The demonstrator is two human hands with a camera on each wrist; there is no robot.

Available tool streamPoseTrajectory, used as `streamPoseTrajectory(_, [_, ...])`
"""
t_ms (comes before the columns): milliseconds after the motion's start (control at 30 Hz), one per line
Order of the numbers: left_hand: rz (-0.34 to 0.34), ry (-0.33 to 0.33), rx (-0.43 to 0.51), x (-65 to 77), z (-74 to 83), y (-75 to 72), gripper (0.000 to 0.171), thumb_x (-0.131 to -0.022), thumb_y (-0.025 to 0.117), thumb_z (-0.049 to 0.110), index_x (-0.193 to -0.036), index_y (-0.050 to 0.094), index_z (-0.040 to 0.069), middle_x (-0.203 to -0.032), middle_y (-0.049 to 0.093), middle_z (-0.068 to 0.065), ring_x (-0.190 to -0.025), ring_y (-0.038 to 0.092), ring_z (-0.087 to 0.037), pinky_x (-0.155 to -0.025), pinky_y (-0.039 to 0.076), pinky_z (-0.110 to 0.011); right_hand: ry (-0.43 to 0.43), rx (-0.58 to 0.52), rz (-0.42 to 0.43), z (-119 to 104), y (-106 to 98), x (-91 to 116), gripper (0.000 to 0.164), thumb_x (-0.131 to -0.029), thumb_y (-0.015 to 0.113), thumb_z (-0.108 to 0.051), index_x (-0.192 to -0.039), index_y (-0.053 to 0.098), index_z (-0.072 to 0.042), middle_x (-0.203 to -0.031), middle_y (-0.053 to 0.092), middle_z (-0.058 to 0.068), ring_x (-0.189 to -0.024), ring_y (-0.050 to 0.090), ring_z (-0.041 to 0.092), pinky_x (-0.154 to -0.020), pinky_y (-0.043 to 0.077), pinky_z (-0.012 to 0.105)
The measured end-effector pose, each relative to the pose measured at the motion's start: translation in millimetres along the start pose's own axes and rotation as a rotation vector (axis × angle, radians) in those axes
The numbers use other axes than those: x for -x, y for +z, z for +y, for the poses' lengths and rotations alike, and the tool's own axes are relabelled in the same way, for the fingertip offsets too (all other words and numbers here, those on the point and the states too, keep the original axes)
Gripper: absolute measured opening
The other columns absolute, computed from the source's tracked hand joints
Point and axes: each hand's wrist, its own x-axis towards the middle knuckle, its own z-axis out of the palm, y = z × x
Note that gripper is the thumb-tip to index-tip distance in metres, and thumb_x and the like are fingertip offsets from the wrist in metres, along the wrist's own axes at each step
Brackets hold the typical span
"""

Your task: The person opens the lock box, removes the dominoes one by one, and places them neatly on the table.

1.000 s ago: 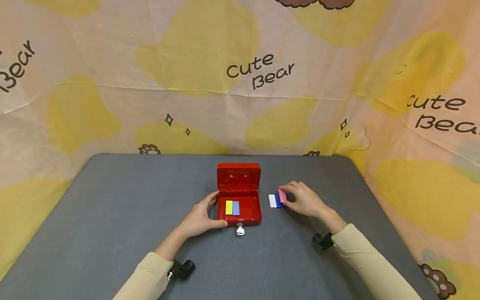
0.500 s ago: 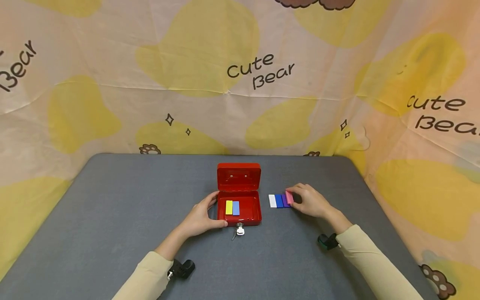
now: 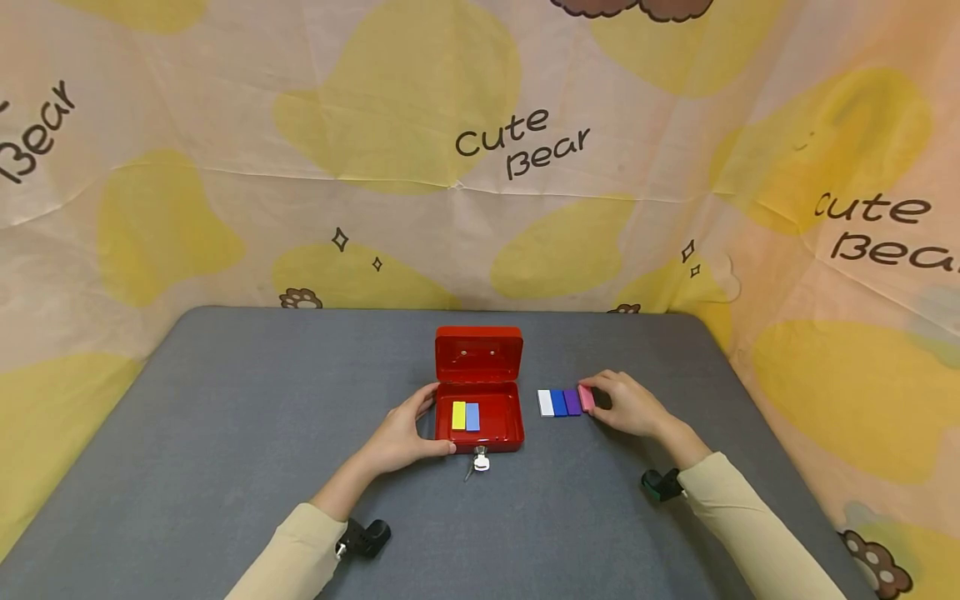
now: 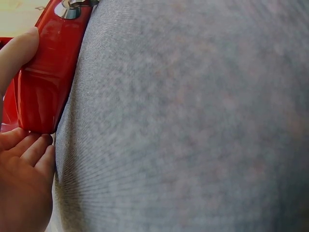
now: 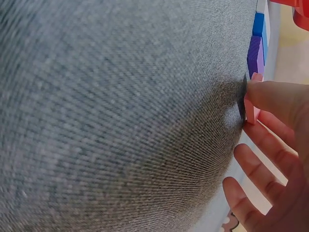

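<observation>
A red metal cash box [image 3: 500, 417] stands with its lid raised, a yellow block [image 3: 458, 415] and a light blue block [image 3: 472, 417] side by side on its floor. My left hand [image 3: 400, 434] holds the box at its left side, thumb on the front wall and fingers along the side. To the right of the box, my right hand [image 3: 628, 405] pinches a pink block [image 3: 586, 397] between thumb and fingers. That block is tilted at the right end of a row made up of a white block [image 3: 545, 403], a blue block [image 3: 558, 403] and a purple block [image 3: 572, 402].
Keys [image 3: 481, 462] hang from the lock at the box's front. Everything rests on a grey cloth-covered table [image 3: 247, 417], with a patterned curtain [image 3: 420, 125] behind it. A black device is strapped to each wrist.
My right hand has carried the pink block to the right along the row, from over the blue block to beyond the purple one, uncovering both. The left hand stays on the box.
</observation>
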Motion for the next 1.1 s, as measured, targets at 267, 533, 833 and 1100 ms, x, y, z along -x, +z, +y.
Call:
streamPoseTrajectory(267, [0.002, 0.005, 0.006, 0.3, 0.3, 0.3, 0.094, -0.064, 0.083, 0.034, -0.141, 0.033, 0.013, -0.141, 0.041, -0.01, -0.126, 0.044, -0.029, -0.094, 0.046, -0.042, -0.007, -0.004, -0.006, 0.8, 0.8, 1.1, 0.042, -0.078, 0.07, -0.014, -0.118, 0.061, -0.004, -0.11, 0.061, 0.012, -0.1, 0.056, 0.03, -0.086, 0.046, 0.049])
streamPoseTrajectory(533, [0.0, 0.003, 0.005, -0.2, 0.5, 0.1, 0.094, -0.064, 0.083, 0.034, -0.141, 0.033, 0.013, -0.141, 0.041, -0.01, -0.126, 0.045, -0.029, -0.095, 0.046, -0.042, -0.039, 0.018, 0.004, 1.0, 1.2, 1.7, 0.041, -0.077, 0.071, -0.014, -0.115, 0.062, -0.003, -0.109, 0.061, 0.012, -0.099, 0.057, 0.03, -0.085, 0.047, 0.048])
streamPoseTrajectory(833, [0.002, 0.006, 0.001, -0.2, 0.0, 0.4, 0.093, -0.064, 0.083, 0.033, -0.14, 0.034, 0.012, -0.141, 0.041, -0.01, -0.126, 0.045, -0.03, -0.094, 0.046, -0.043, -0.032, 0.027, -0.008, 1.0, 2.8, 2.2, 0.04, -0.078, 0.071, -0.015, -0.116, 0.062, -0.006, -0.11, 0.06, 0.011, -0.099, 0.056, 0.029, -0.084, 0.048, 0.048])
streamPoseTrajectory(1100, [0.001, 0.004, -0.001, -0.3, 0.3, 0.2, 0.093, -0.064, 0.083, 0.034, -0.14, 0.033, 0.012, -0.141, 0.041, -0.011, -0.126, 0.045, -0.03, -0.095, 0.045, -0.043, -0.043, 0.028, -0.009, 1.3, 3.3, 2.3, 0.041, -0.078, 0.072, -0.015, -0.117, 0.062, -0.007, -0.111, 0.06, 0.012, -0.099, 0.056, 0.03, -0.084, 0.048, 0.049])
